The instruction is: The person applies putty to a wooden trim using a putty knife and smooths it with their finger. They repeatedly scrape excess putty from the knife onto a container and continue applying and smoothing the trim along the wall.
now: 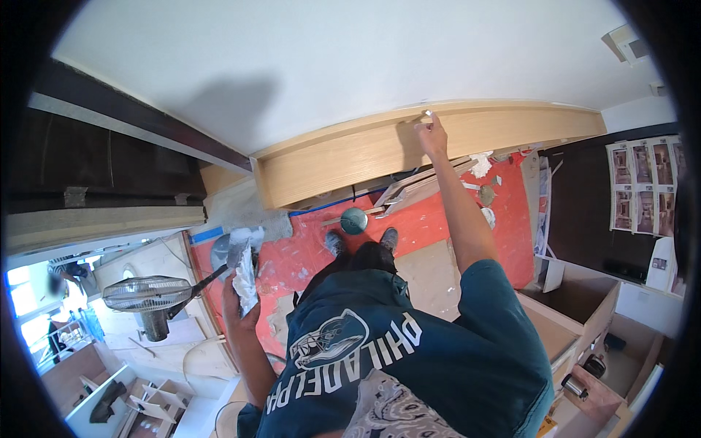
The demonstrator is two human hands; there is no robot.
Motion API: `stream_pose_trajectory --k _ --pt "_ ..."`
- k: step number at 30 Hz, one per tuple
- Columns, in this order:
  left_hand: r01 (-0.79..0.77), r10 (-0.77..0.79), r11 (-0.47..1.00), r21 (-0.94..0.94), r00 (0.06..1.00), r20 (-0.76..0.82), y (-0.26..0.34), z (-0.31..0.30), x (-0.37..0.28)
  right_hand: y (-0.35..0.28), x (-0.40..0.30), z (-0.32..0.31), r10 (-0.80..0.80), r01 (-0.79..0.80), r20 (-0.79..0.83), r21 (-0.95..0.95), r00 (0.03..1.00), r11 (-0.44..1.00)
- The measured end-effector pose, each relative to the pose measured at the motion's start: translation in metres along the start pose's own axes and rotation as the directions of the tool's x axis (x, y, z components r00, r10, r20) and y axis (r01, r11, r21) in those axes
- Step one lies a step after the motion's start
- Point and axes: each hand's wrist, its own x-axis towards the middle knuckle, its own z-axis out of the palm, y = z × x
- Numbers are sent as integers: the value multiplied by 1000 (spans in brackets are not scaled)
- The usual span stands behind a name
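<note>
My left hand (pixel 241 304), low at the left, grips a broad putty knife (pixel 236 257) with a thick mass of white filler (pixel 245 282) along it. My right hand (pixel 434 139) reaches forward to the back edge of a pale wood ledge (pixel 328 164). A small white bit shows at its fingertips; whether this is filler on a finger or a small tool is too small to tell. Behind the ledge rises a white wall (pixel 350 55), meeting it along a narrow seam.
A pedestal fan (pixel 147 293) stands close to my left hand. Below the ledge, a round green container (pixel 354 220) and loose wood strips (pixel 419 189) lie on red floor covering (pixel 306 241). Open cabinet boxes (pixel 580 301) stand right; printed pictures (pixel 642 186) hang on a dark panel.
</note>
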Motion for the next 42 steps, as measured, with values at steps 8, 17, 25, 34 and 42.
stream_pose_trajectory --k 8,17,25,34,42 --pt "80 -80 997 -12 995 -62 -1 31 -4 -20 15 -3 37 -22 69 -211 997 977" --pt "200 -189 977 -74 973 133 -2 2 5 -21 29 16 34 15 129 -365 991 931" --pt "224 -207 969 -107 966 153 -7 1 5 -65 -13 45 -29 75 175 -263 984 962" --pt "106 -114 992 -68 987 -117 -13 44 -13 -76 -49 68 -107 134 283 -79 953 988" --pt "218 -214 976 -11 966 145 -12 15 -1 -19 7 -7 24 -17 109 -63 994 998"
